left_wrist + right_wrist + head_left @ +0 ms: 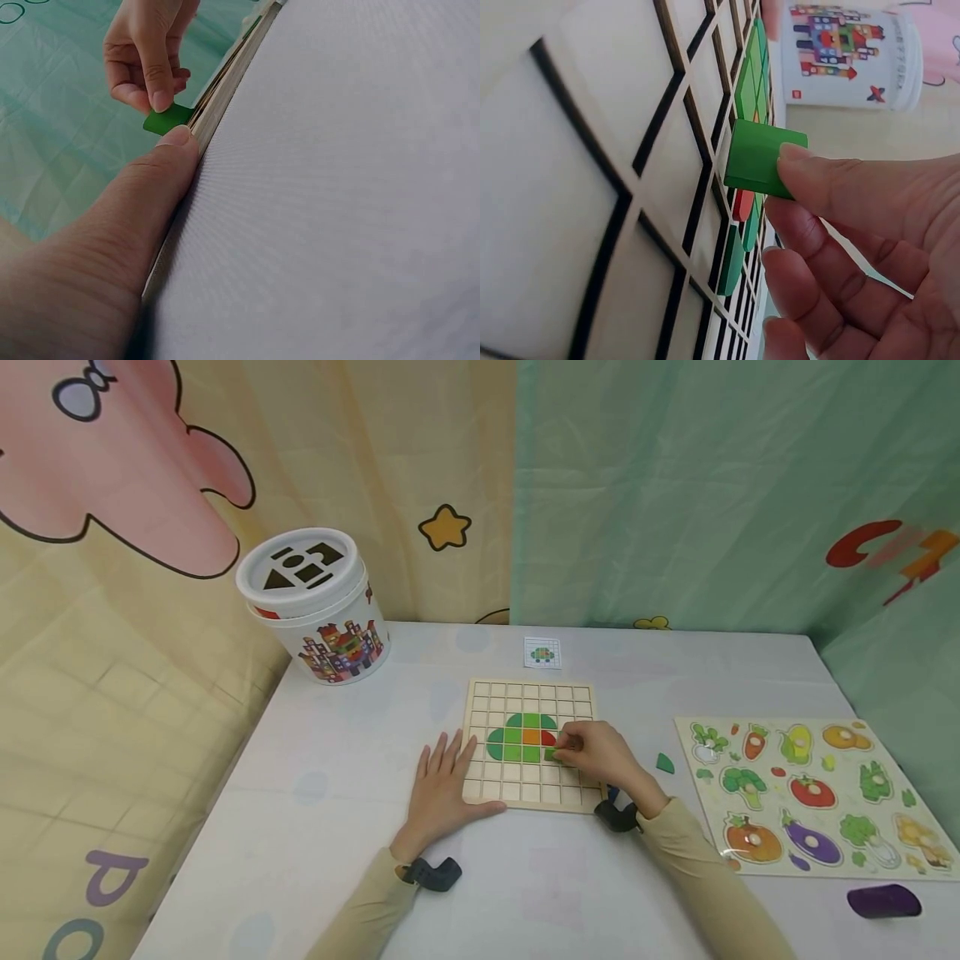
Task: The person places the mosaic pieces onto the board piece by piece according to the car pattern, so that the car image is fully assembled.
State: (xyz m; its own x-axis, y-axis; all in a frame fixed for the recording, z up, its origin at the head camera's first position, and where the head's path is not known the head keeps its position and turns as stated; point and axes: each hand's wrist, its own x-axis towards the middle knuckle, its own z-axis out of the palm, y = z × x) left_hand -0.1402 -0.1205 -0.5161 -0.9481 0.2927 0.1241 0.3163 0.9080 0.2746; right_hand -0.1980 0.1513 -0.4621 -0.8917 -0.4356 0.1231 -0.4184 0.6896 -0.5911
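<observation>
A wooden grid board (525, 781) lies on the table, with light green, dark green, orange and red tiles set in its middle cells. My right hand (600, 752) pinches a green square tile (757, 157) between thumb and index finger, just over the board near the red tile (548, 738). In the right wrist view this square stands tilted, and a gap to the grid cannot be judged. My left hand (446, 785) lies with spread fingers at the board's left edge, its thumb along the near edge. A dark green quarter-round tile (665, 763) lies right of the board.
Beyond the board lies a small picture card (542, 653) with a coloured grid pattern. A white bucket (322, 610) with shape holes in its lid stands at the back left. On the right are a vegetable puzzle board (810, 818) and a dark purple piece (884, 902).
</observation>
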